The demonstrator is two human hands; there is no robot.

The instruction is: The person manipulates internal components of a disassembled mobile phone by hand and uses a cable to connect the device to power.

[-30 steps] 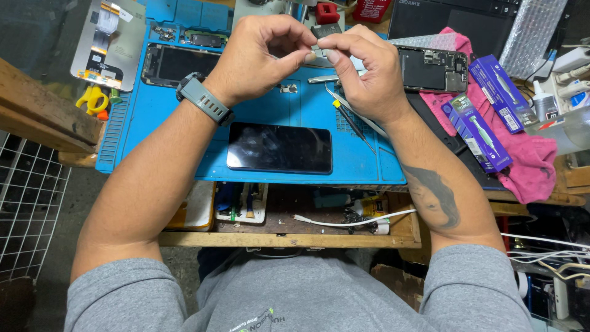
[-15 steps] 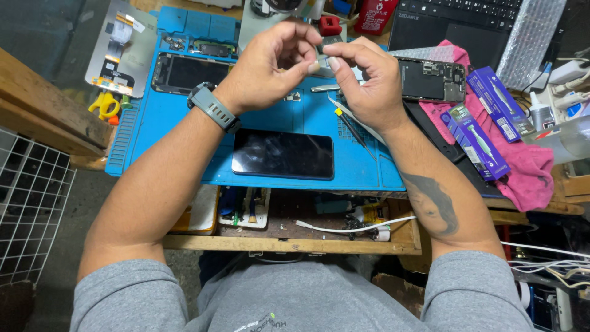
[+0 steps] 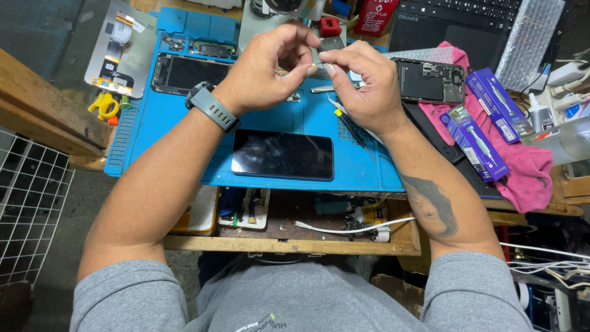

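My left hand and my right hand meet above the blue work mat, fingertips pinched together on a small grey part held between them; most of the part is hidden by my fingers. A grey watch is on my left wrist. A black phone lies face up on the mat below my hands. An opened phone body lies just right of my right hand. A thin tool with a yellow tip lies on the mat under my right hand.
A dark phone frame lies at the mat's upper left, and a silver back panel beside it. Purple boxes rest on a pink cloth at right. A laptop keyboard sits behind. A wire rack stands at left.
Both hands have stayed pinched together on the small part, shifting only slightly over the mat. The view has drifted a little.
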